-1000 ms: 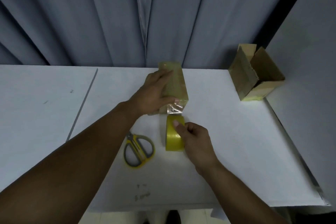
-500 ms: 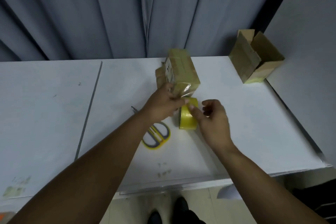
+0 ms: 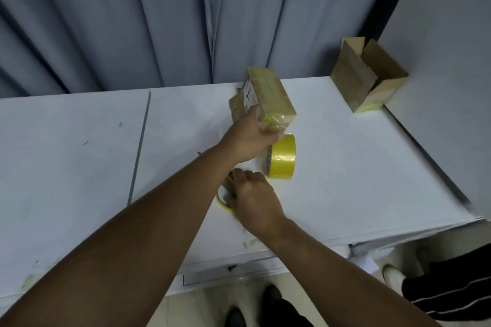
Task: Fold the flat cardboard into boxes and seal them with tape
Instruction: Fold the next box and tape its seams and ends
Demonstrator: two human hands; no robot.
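Cardboard box (image 3: 268,93), wrapped in glossy tape, lies toward the far edge of the white worktop (image 3: 79,154), about mid-width, with a white label on its left face. Reading from the left, a thin grey seam (image 3: 139,148) runs near to far across the worktop. Next come the yellow-handled scissors (image 3: 222,200), lying flat near me and mostly hidden. My right hand (image 3: 255,202) is on them with its fingers curled down around the handles, though blur hides the exact grip. Just beyond, my left hand (image 3: 248,141) grips the near end of the cardboard box, fingers wrapped on its left side. To the right of that hand the yellow tape roll (image 3: 283,162) stands on its edge, just beside the box's near end. Far right, an open box (image 3: 364,79) lies tipped on its side against the wall.
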